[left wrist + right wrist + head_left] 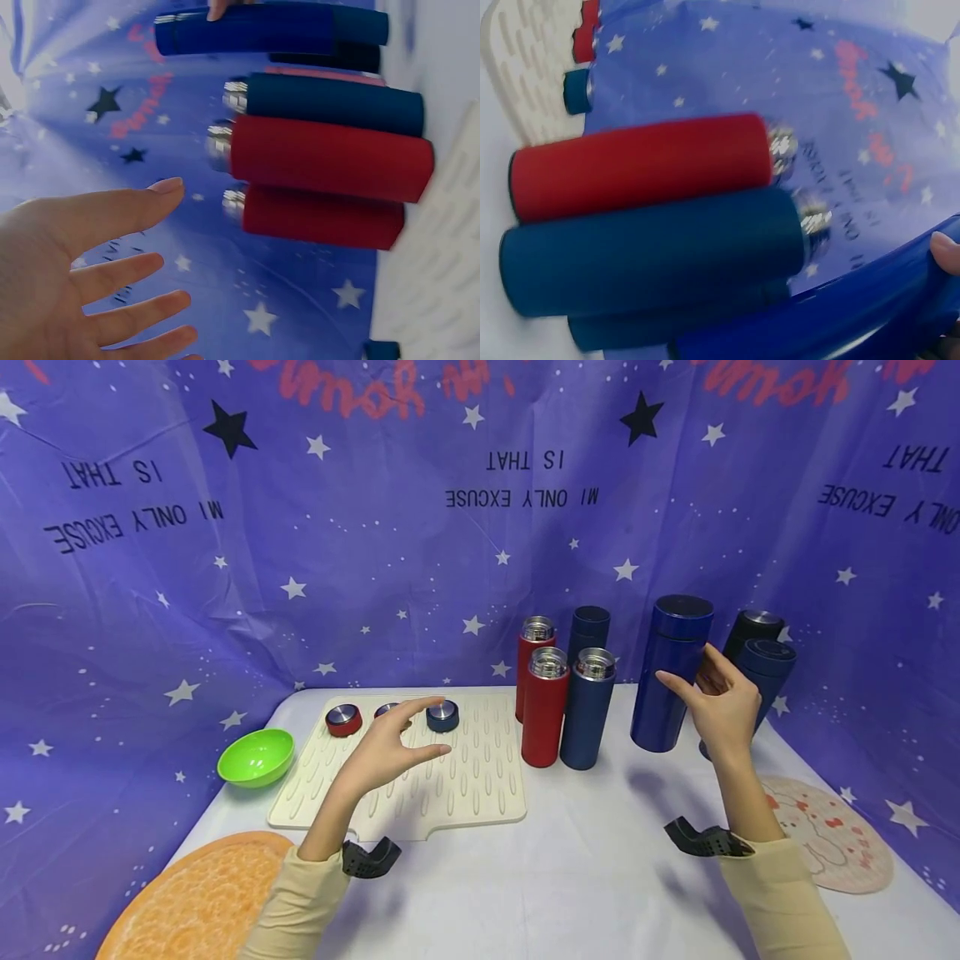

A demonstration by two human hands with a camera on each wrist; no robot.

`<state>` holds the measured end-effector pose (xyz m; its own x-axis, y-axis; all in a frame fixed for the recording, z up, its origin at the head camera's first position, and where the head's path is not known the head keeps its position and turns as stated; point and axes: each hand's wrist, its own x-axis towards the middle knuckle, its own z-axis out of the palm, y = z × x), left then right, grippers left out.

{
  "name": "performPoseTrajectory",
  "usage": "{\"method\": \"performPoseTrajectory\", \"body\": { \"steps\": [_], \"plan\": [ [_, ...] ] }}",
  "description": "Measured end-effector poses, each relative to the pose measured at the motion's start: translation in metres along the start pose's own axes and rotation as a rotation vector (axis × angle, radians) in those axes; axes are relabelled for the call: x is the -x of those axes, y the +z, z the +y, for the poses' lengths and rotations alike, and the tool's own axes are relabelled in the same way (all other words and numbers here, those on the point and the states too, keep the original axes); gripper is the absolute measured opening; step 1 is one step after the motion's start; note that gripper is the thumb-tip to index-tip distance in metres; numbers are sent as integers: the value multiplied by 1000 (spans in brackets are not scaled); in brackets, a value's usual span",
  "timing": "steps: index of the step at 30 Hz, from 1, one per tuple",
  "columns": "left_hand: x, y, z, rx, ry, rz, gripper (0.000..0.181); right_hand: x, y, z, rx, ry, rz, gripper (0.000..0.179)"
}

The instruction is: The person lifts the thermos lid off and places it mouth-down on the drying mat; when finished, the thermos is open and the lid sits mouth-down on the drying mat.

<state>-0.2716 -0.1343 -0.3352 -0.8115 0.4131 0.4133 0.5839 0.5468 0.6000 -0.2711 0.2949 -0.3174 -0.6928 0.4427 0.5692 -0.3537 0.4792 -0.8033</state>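
Observation:
My right hand (723,706) grips a glossy blue thermos flask (667,681) with its dark lid on; the flask stands nearly upright, tilted slightly, and a shadow lies on the cloth below it. In the right wrist view the thumb presses its side. My left hand (386,747) is held over a cream drying mat (480,785), thumb and fingers apart, holding nothing. On that mat stand a red cap (343,720), a navy cap (442,717) and another cap partly hidden behind the left hand. Between the hands stand a lidless red flask (545,710) and a lidless navy flask (588,714).
Behind those stand another lidless red flask (522,672) and a lidded navy one (589,631). Right of my right hand are a black flask (750,628) and a navy flask (768,664). A green bowl (257,760), an orange round mat (202,902) and a pink mat (832,835) lie towards the sides.

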Motion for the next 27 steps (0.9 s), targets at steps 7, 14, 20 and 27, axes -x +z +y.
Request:
{"method": "performPoseTrajectory", "body": {
  "steps": [7,14,20,27],
  "plan": [
    [2,-2,17,55,32,27,66,8,-7,-19,-33,-14,-55,68],
    [4,0,22,83,71,48,68,20,-10,-36,-47,-20,-128,68],
    [6,2,25,106,110,68,69,35,-4,-47,-41,-89,-226,67],
    [7,5,32,132,167,74,69,55,9,-55,-68,-206,-379,67]
  ]
}}
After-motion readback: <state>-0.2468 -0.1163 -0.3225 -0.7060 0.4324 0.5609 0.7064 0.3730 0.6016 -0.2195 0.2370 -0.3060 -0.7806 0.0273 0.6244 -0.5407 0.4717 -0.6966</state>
